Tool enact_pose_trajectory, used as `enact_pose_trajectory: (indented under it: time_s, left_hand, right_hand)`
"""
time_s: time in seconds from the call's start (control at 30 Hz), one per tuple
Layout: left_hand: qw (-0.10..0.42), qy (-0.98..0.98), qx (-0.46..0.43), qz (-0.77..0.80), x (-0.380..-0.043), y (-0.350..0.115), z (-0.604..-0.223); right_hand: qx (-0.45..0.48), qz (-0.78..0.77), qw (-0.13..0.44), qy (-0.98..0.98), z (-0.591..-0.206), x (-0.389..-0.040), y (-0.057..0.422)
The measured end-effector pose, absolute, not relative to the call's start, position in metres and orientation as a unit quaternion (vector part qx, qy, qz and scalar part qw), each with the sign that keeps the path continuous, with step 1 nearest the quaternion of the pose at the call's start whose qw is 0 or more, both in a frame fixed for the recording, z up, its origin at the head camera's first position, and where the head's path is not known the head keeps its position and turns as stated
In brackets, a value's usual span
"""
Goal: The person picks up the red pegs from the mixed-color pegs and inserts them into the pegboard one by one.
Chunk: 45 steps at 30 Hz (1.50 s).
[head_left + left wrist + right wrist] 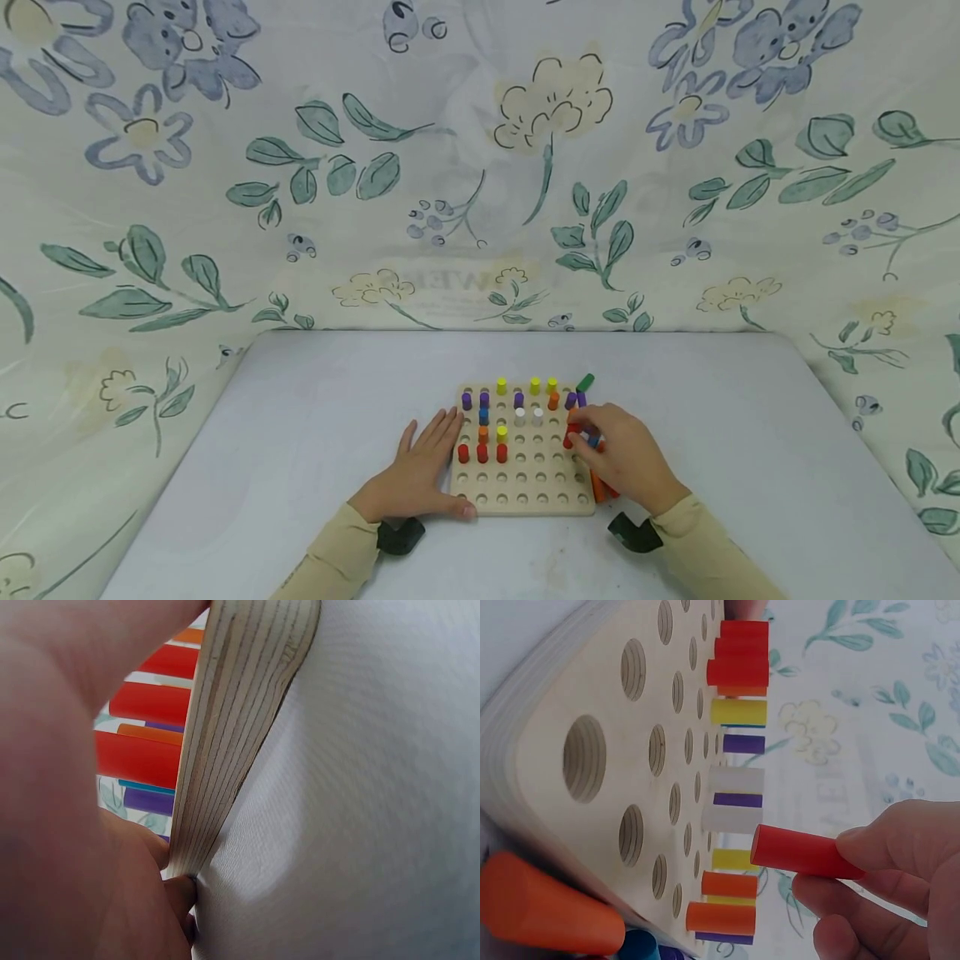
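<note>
My right hand (626,458) pinches a red peg (806,851) between thumb and fingers. The peg is held above the right part of a wooden pegboard (528,489), apart from its holes in the right wrist view. Along the board's left edge lies my left hand (416,482), fingers extended and touching the side, thumb at the near left corner. Three red pegs (482,454) stand in a row on the left of the board. Behind them are an orange peg (483,434), a blue peg (483,417), two white pegs (521,417), and several yellow and purple ones.
Loose pegs lie on the table beside the board's right edge, among them an orange peg (551,904) and a green peg (586,382). My right hand partly hides this pile. The white table (300,400) meets a floral curtain (450,167) at its far edge.
</note>
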<state>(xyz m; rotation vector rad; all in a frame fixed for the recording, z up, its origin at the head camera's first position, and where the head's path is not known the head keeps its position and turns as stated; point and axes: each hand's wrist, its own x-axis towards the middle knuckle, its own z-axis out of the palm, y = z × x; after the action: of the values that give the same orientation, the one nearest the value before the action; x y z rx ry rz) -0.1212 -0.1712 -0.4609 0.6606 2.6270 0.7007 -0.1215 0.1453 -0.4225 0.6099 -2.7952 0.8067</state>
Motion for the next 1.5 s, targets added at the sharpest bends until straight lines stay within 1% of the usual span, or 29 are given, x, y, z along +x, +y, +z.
enact_pose_trajectory:
  time_s: [0.13, 0.5, 1.2, 1.5]
  left_hand:
    - [0.169, 0.925, 0.234, 0.247, -0.122, -0.171, -0.46]
    - [0.17, 0.924, 0.235, 0.251, -0.122, -0.171, -0.459]
    - [0.169, 0.923, 0.235, 0.254, -0.122, -0.172, -0.459]
    - [0.172, 0.924, 0.231, 0.252, -0.122, -0.172, -0.461]
  right_hand:
    - [0.207, 0.271, 0.087, -0.936, -0.422, -0.121, 0.142]
    - [0.201, 0.26, 0.07, -0.942, -0.418, -0.122, 0.133]
    - [0.223, 0.267, 0.075, -0.934, -0.419, -0.121, 0.12]
    - [0.218, 0.263, 0.069, -0.937, -0.42, -0.12, 0.115]
